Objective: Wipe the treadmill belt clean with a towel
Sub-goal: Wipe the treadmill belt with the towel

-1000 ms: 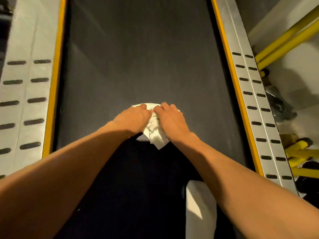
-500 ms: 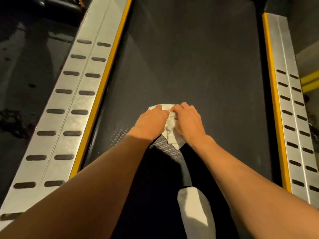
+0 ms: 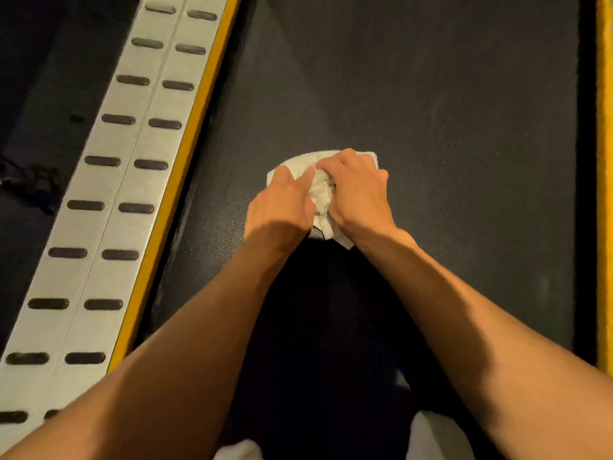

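Both hands press a crumpled white towel (image 3: 326, 190) flat against the dark treadmill belt (image 3: 447, 111), near the middle of the belt's width and slightly toward its left edge.

The left hand (image 3: 282, 207) lies palm down on the left part of the towel. Its fingers are extended and close together, pointing forward and slightly right, resting on the cloth rather than curled around it. The right hand (image 3: 358, 190) covers the right part of the towel. Its fingers are bent, knuckles raised, with bunched cloth gathered under and between them. The two hands touch or nearly touch at the index-finger side, with a ridge of wrinkled towel showing between them.

Towel edges remain visible beyond the fingertips at the far side and as a small pointed corner just below the right wrist. Both forearms are bare and extend from the lower corners of the view toward the hands.

A silver side rail (image 3: 109, 200) with two rows of dark oblong grip inserts runs along the left of the belt, bordered on its inner edge by a yellow strip (image 3: 180, 180). A second yellow strip (image 3: 604, 194) borders the belt at the right edge of the view. The belt surface shows a fine woven texture. Two pale shapes at the bottom edge cannot be identified.
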Available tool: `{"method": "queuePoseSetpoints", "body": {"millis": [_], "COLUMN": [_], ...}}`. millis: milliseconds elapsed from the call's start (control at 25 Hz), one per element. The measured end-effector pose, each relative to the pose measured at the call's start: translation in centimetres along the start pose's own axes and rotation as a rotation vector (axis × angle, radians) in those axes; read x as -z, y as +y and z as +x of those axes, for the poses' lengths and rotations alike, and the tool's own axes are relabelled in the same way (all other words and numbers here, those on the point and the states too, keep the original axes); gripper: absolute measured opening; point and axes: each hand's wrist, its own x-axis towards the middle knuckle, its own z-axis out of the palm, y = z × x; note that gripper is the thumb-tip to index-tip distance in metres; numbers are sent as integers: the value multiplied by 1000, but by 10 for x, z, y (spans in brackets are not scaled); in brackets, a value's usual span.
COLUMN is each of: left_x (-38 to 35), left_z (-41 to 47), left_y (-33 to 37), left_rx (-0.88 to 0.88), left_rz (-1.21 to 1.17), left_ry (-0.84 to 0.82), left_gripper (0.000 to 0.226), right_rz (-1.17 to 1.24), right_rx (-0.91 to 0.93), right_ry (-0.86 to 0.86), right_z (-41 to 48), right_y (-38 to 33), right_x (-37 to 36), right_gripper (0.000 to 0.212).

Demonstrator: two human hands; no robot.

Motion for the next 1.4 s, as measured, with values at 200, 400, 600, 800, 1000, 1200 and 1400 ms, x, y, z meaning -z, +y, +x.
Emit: {"method": "queuePoseSetpoints", "body": {"millis": [200, 400, 600, 800, 1000, 1200, 1400], "left_x": [12, 20, 33, 19, 35, 28, 40], "left_z": [-20, -25, -53, -58, -59, -94, -81], "left_y": [-19, -26, -62, -59, -92, -79, -88], "left_rx": [118, -10, 131, 43, 145, -11, 17], "left_rz": [-135, -34, -8, -49, -38, 17, 28], "left_ry": [5, -2, 119, 17, 123, -30, 29], "left_gripper": [41, 43, 35, 49, 45, 52, 49], "right_rz": [105, 154, 61, 157, 145, 283, 194], "right_rx": [123, 86, 312, 231, 281, 295, 235], "right_ry": [3, 27, -78, -38, -145, -99, -148], "right_z": [-19, -17, -13, -34, -15, -48, -31], "right_y": [-4, -18, -60, -46, -83, -63, -76], "right_x": [-15, -10, -28, -15, -25, -25, -26], "right_gripper": [29, 44, 53, 40, 45, 46, 49]}}
